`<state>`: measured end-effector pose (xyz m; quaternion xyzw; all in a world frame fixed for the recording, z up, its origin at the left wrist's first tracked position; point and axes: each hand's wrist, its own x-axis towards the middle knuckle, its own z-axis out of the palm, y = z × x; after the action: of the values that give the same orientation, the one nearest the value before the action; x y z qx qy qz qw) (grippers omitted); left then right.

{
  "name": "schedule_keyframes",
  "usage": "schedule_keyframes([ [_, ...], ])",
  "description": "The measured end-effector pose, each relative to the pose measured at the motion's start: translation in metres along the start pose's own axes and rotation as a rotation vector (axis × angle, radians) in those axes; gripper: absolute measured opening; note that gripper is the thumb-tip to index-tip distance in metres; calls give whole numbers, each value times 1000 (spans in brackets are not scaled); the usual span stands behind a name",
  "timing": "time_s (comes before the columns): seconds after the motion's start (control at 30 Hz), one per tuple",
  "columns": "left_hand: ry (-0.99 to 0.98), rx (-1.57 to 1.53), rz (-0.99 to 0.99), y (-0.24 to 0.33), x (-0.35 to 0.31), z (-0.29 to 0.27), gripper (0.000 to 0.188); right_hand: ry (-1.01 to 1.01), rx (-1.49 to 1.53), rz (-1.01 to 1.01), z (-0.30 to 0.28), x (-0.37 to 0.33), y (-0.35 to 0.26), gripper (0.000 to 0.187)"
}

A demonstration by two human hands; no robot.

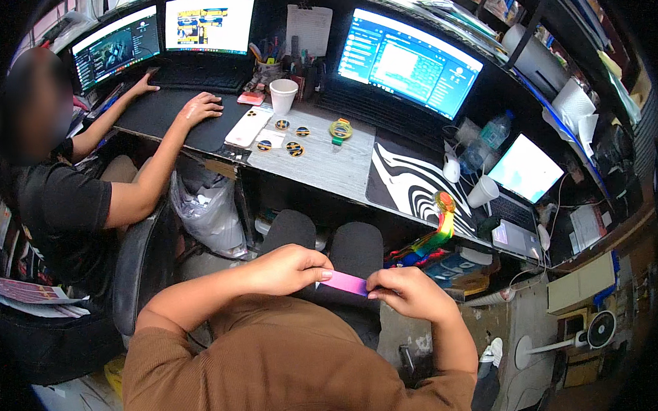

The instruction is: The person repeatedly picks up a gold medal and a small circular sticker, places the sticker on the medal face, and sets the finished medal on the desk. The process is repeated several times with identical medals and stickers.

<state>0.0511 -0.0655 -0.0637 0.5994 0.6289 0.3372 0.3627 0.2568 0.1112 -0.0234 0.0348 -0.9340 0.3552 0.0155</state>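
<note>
A short pink-to-purple ribbon strip (345,282) is stretched between my hands, above my lap. Its left end is pinched by the thumb and fingers of my left hand (299,269), and its right end by my right hand (406,289). Ahead on the grey desk lie several round dark discs with orange marks (295,148) and a gold medal with a green ribbon piece (340,130). Over the desk's front edge, a medal (444,200) hangs its rainbow ribbon (439,234) down toward more coloured ribbons.
At the left, a co-worker (71,180) sits with both hands at a laptop (206,75). White cups (283,96), a phone (248,127), a zebra-patterned mat (408,172) and a wide monitor (411,59) occupy the desk. A bag of scraps (208,211) stands below; a fan (600,329) is at right.
</note>
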Motion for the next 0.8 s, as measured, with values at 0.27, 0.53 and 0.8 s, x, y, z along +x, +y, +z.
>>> schedule_keyframes([
  [0.27, -27, 91, -10, 5, -2, -4, 28, 100, -554, -112, 1, 2, -15, 32],
  [0.53, 103, -69, 10, 17, -2, -1, 25, 322, -593, 116, 25, 12, -16, 24],
  [0.8, 164, -17, 84, 22, -2, -16, 27, 467, -628, -137, 20, 26, 4, 30],
])
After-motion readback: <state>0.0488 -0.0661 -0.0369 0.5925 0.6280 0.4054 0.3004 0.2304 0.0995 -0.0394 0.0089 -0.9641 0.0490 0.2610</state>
